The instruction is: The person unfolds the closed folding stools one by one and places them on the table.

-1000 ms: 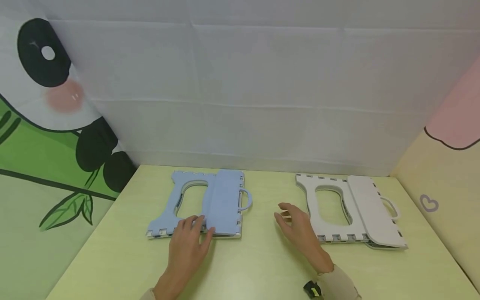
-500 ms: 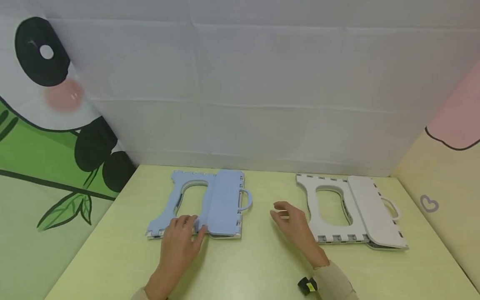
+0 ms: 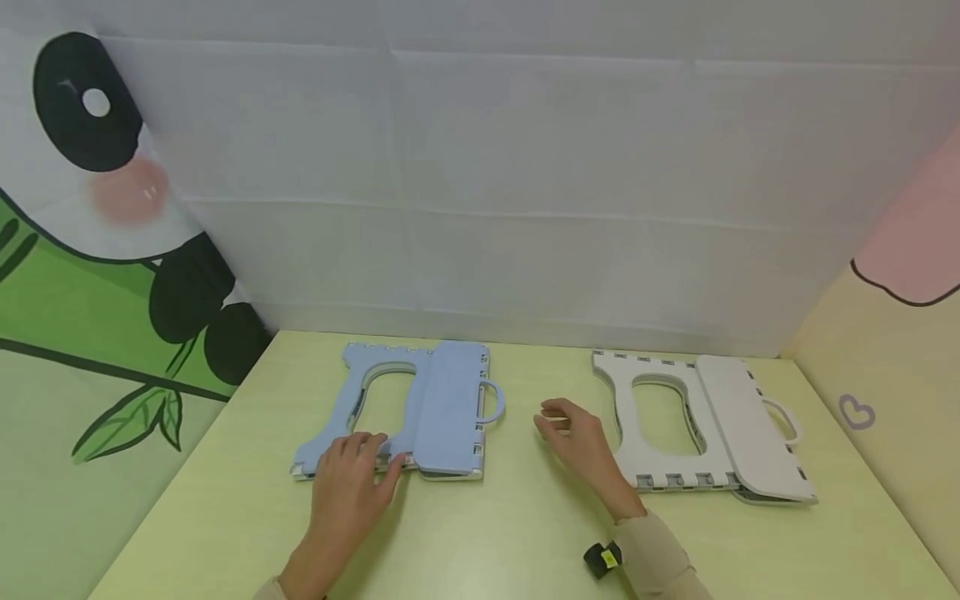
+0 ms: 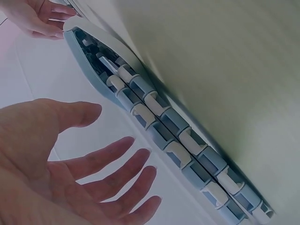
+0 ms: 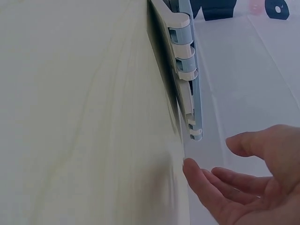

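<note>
A light-blue folding step stool (image 3: 450,408) lies folded flat on the table, with a loop handle on its right side. My left hand (image 3: 348,479) hovers at its near edge, fingers loosely spread. In the left wrist view those fingers stay apart from the stool's hinged edge (image 4: 159,131). My right hand (image 3: 585,446) hangs over the table between the blue stool and a white folding step stool (image 3: 750,425), also folded flat. Its fingers are loosely bent and hold nothing. The right wrist view shows the blue stool's edge (image 5: 183,56) beyond thumb and fingertips.
Both stools rest on a pale yellow-green table (image 3: 495,533). A white cloth wall (image 3: 525,167) rises behind its back edge. Painted panels stand at the left (image 3: 150,350) and right (image 3: 900,350). A small black device (image 3: 602,560) sits by the right sleeve.
My left hand has shifted left along the blue stool's near edge. The right hand has drifted slightly left, away from the white stool. Both stools keep their places.
</note>
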`<state>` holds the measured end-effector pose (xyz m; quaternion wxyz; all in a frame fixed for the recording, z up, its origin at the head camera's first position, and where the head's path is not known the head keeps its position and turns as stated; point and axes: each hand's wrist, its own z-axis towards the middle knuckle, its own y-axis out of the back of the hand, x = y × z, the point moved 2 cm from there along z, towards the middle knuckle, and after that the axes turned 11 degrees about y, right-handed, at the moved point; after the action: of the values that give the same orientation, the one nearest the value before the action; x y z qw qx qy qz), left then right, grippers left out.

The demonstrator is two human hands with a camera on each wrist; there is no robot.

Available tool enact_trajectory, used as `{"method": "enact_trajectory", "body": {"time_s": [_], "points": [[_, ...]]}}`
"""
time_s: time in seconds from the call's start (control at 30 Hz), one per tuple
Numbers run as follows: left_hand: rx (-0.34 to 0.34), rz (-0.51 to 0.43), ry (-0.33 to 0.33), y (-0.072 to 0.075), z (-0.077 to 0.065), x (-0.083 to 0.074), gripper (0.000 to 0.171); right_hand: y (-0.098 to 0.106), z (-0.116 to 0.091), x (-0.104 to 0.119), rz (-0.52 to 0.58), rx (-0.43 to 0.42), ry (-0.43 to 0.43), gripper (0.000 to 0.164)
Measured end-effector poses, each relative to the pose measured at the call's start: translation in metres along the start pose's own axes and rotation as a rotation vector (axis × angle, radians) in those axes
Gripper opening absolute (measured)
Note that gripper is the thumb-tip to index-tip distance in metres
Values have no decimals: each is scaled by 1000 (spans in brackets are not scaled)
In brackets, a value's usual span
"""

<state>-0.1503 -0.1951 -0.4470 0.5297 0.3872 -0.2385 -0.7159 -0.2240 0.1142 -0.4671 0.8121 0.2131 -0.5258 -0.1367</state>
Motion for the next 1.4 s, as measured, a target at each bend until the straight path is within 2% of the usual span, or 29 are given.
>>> {"method": "enact_trajectory", "body": {"time_s": [0.23, 0.47, 0.63, 0.8, 0.97, 1.2, 1.4], "points": [[-9, -4, -2, 2, 0, 4, 37, -7, 6, 0, 35, 26, -53, 30], [15, 8, 15, 2, 1, 9, 39, -16, 12, -5, 48, 31, -87, 31], [27, 14, 12, 1, 3, 12, 42, -23, 16, -8, 141, 23, -114, 32], [7, 10, -7, -1, 3, 16, 43, -31, 20, -9, 235, 23, -143, 34], [5, 16, -18, -1, 2, 19, 43, -37, 23, -7, 276, 31, -167, 35], [34, 35, -23, 0, 2, 22, 43, -45, 28, 0, 336, 36, -199, 37], [69, 15, -62, -3, 2, 25, 47, -52, 30, 3, 366, 35, -226, 37]]}}
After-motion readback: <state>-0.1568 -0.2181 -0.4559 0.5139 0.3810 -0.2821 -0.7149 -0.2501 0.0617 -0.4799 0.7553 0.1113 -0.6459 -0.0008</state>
